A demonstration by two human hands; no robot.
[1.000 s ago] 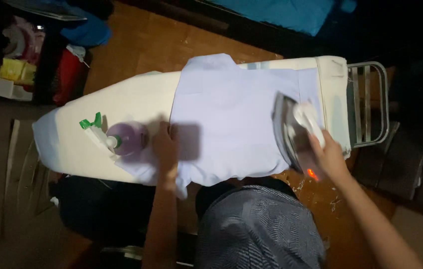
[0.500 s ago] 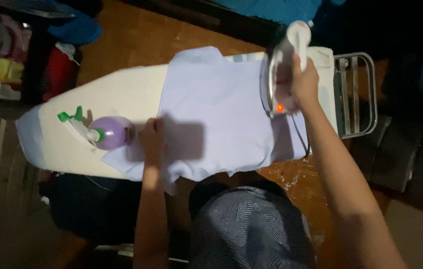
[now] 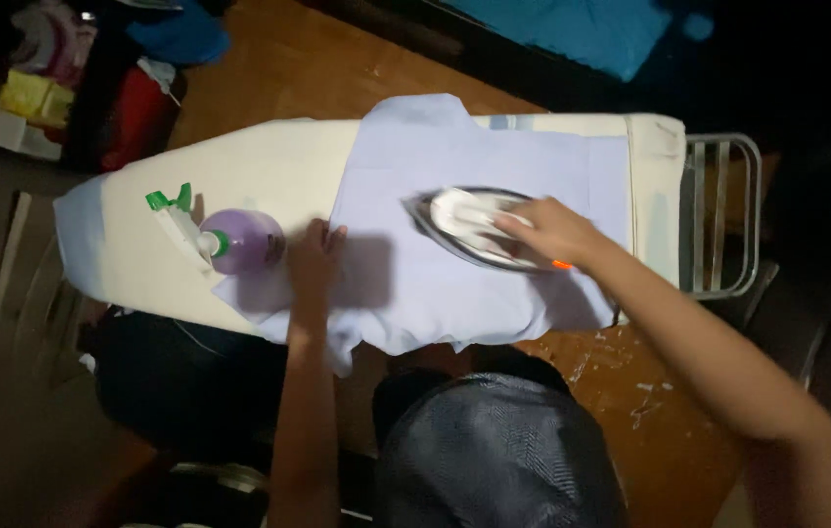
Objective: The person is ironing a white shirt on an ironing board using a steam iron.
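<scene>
A pale lilac cotton shirt (image 3: pixel 474 196) lies spread flat across the cream padded ironing board (image 3: pixel 249 171). The right hand (image 3: pixel 552 230) is wrapped around the handle of a white and grey steam iron (image 3: pixel 469 223), sole down on the shirt's middle. The left hand (image 3: pixel 313 262) presses flat, fingers spread, on the shirt's near left edge, just beside a purple spray bottle with a green trigger (image 3: pixel 224 238) lying on the board.

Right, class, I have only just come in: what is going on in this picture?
A person stands at an ironing board with a pale shirt spread across it. The right hand grips an iron lying flat on the shirt, while the left hand presses the cloth down at its left edge. A purple spray bottle with a green trigger lies on the board beside that hand.
</scene>
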